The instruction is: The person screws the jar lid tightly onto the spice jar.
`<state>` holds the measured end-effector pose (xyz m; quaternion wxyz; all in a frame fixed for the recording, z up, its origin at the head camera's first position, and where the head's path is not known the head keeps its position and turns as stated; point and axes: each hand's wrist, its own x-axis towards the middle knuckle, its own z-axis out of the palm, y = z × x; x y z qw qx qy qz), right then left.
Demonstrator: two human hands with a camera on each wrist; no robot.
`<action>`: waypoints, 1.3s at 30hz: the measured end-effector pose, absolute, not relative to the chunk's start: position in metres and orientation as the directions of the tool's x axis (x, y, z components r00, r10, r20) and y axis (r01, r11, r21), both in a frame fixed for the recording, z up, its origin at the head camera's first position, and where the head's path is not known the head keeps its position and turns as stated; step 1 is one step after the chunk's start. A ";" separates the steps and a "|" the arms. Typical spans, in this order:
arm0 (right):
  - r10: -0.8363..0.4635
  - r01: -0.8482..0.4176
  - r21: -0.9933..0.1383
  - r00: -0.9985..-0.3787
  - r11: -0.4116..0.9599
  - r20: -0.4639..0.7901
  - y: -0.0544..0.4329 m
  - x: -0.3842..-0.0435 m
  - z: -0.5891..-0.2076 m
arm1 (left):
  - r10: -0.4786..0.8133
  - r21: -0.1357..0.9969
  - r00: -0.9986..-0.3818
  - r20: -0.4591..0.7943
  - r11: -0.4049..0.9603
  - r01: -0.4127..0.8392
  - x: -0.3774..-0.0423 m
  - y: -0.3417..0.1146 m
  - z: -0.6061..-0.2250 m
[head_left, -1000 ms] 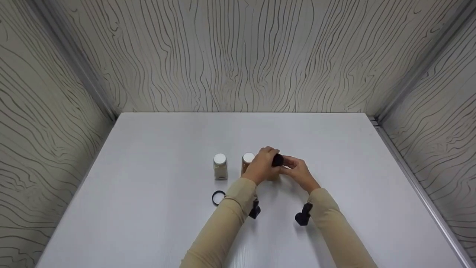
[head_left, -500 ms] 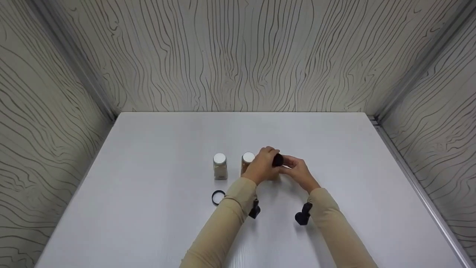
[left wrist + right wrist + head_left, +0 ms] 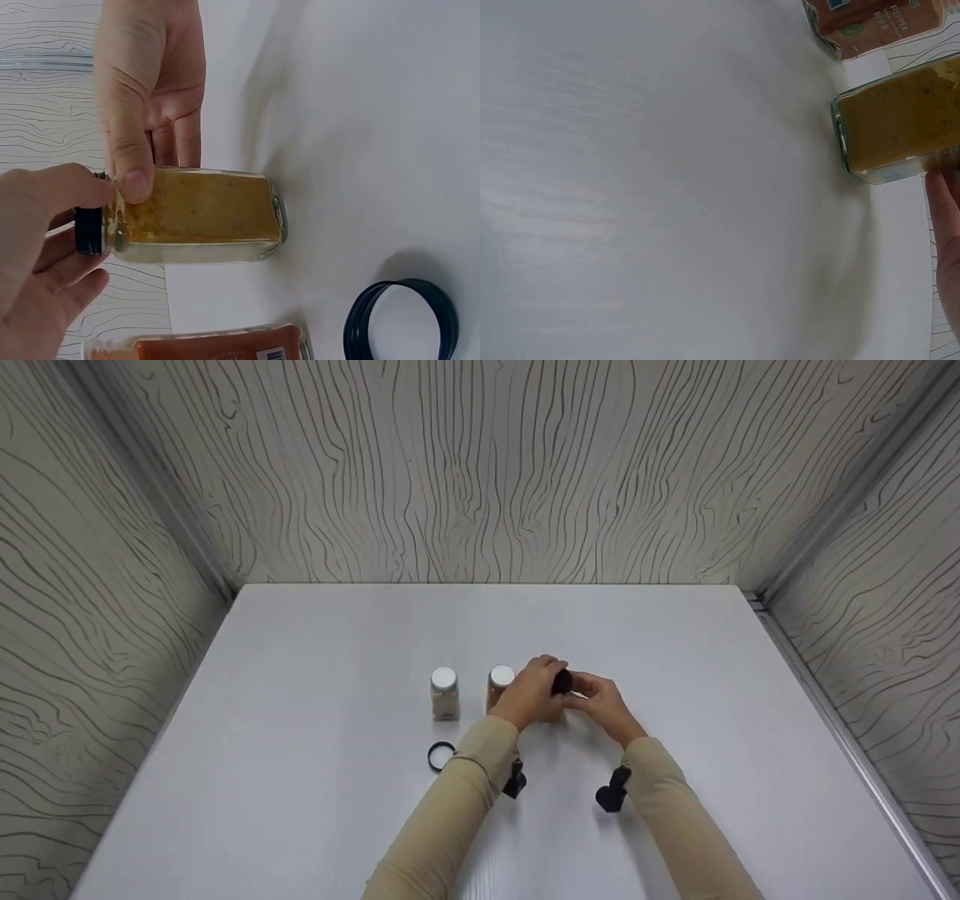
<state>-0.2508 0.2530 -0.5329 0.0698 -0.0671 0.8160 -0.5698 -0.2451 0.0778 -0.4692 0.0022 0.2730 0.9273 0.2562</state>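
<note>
Between both hands stands a square glass spice jar (image 3: 214, 206) of yellow-brown powder, its base on or close to the table. My left hand (image 3: 526, 694) pinches the jar's black lid (image 3: 88, 231) between thumb and fingers. Lower down, my right hand (image 3: 606, 711) grips the jar's body just beneath the neck, thumb on the near face in the left wrist view. Just left of my left hand is a second jar of reddish-brown spice (image 3: 885, 22), marked PEPPER and partly hidden in the head view.
Farther left stands a third jar (image 3: 445, 703) with pale contents and a white top. A black ring-shaped piece (image 3: 441, 757) lies nearer the person, partly behind the left sleeve. The white table (image 3: 300, 675) meets patterned panels at the back and sides.
</note>
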 end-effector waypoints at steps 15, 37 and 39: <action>-0.190 -0.035 -0.945 -0.981 0.325 -0.029 0.253 -0.251 -0.533 | 0.500 0.488 -0.850 0.165 0.708 0.511 -0.244 0.077 -0.470; -0.179 -0.041 -0.942 -0.984 0.334 -0.021 0.252 -0.251 -0.533 | 0.498 0.485 -0.852 0.160 0.712 0.507 -0.246 0.077 -0.471; -0.178 -0.037 -0.942 -0.984 0.333 -0.024 0.252 -0.251 -0.534 | 0.492 0.480 -0.855 0.163 0.717 0.505 -0.247 0.077 -0.472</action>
